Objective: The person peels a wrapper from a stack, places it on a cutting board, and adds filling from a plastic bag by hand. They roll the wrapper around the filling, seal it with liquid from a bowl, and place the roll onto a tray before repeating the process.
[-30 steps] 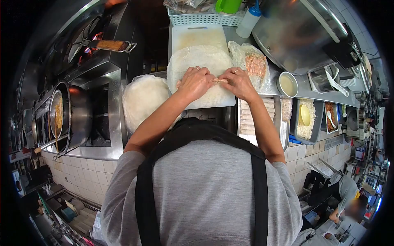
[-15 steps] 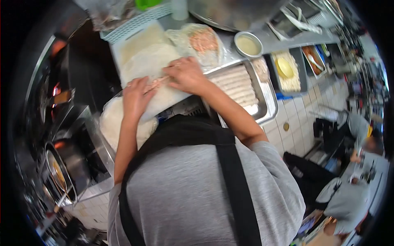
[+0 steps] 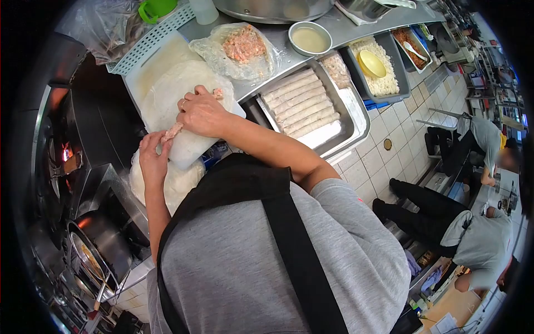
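Note:
A pale stack of thin wrappers [image 3: 172, 83] lies on a white cutting board [image 3: 192, 151]. At the board's left edge, a short strip of pinkish minced meat [image 3: 173, 131] shows between my hands. My left hand [image 3: 153, 156] has its fingertips closed on the strip's left end. My right hand [image 3: 204, 114] is curled palm-down over the wrapper, its fingers against the strip and partly hidden. Another bit of the meat sticks out past the right hand's knuckles. Behind the board, an open plastic bag [image 3: 261, 61] holds more minced meat.
A metal tray [image 3: 350, 133] with several white rolls stands at right. Past it are a bowl of pale liquid [image 3: 311, 40] and a grey tub [image 3: 409, 83] with a yellow bowl. Stove burners and a pot [image 3: 105, 239] are at left. Two people work at far right.
My hands have moved closer together, and the right hand has shifted left over the meat strip. The camera view has shifted, so the tray and bags appear further left.

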`<state>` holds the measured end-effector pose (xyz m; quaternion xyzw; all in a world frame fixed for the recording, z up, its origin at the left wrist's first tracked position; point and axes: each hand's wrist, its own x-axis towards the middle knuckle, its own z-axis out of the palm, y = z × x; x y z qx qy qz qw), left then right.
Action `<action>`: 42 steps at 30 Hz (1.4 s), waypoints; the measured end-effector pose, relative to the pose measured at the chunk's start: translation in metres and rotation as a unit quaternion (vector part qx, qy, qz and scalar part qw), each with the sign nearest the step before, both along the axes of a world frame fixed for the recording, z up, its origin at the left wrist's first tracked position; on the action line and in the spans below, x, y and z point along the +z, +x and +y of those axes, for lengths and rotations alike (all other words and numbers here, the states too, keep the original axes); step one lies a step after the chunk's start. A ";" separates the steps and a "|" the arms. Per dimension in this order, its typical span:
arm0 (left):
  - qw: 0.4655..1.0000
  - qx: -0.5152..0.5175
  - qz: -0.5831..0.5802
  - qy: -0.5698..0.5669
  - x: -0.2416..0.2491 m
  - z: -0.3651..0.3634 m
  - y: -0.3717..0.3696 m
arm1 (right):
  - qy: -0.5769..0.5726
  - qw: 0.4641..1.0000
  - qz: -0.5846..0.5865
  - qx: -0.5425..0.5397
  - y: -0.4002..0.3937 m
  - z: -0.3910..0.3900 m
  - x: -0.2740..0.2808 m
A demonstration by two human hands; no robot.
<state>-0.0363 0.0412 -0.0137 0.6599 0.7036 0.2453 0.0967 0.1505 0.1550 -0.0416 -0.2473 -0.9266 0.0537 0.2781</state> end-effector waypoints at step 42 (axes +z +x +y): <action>0.966 0.203 -0.150 0.056 -0.017 0.024 -0.004 | -0.111 0.993 -0.003 -0.031 0.019 0.076 0.014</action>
